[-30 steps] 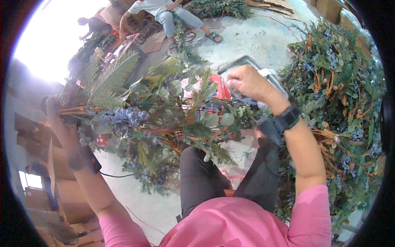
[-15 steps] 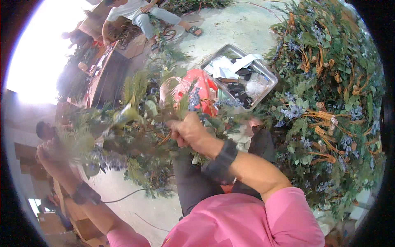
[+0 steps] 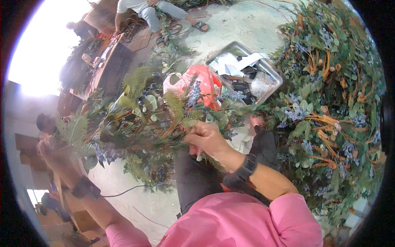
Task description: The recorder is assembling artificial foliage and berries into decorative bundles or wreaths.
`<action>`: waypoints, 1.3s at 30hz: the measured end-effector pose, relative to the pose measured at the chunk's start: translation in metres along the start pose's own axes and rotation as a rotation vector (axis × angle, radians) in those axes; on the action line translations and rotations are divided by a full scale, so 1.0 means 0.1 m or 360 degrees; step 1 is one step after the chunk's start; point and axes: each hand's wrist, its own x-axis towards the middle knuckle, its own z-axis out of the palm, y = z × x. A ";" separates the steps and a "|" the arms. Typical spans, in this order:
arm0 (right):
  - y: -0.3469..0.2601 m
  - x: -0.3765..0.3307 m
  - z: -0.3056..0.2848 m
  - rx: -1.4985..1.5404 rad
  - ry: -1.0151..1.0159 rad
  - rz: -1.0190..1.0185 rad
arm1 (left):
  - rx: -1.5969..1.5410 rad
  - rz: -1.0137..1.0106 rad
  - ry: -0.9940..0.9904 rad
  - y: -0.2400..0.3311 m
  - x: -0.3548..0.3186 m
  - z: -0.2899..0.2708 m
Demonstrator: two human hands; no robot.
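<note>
An artificial greenery garland (image 3: 144, 127) stretches across in front of me, with fern fronds, round eucalyptus-like leaves and blue berry clusters. My right hand (image 3: 205, 139) pinches its sprigs near the middle, above my dark trousers. At the far left my raised left hand (image 3: 57, 153) is closed around the garland's left end; fern leaves partly hide and blur its fingers. Black bands circle both wrists. Part of the garland hangs below, over the pale floor.
A red and white plastic bag (image 3: 197, 78) lies beyond the garland, beside a metal tray (image 3: 271, 92) of mixed items. A big pile of similar greenery (image 3: 329, 115) fills the right side. One person (image 3: 152, 10) sits at the far left near a dark table (image 3: 109, 70).
My right hand has moved right and slightly down along the garland. The left hand stays nearly where it was, and the view has shifted a little.
</note>
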 end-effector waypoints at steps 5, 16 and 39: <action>-0.17 -0.25 -0.33 -0.0162 0.0137 0.0147 | -0.0072 0.0036 0.0363 0.12 -0.39 0.87; -0.34 0.05 -0.79 -0.1839 0.0197 -0.0843 | 0.0294 0.0063 0.0378 -0.02 -0.25 0.24; -0.54 0.52 -1.13 -0.1928 0.0090 -0.0117 | -0.0216 0.0030 -0.0135 0.12 -0.43 0.18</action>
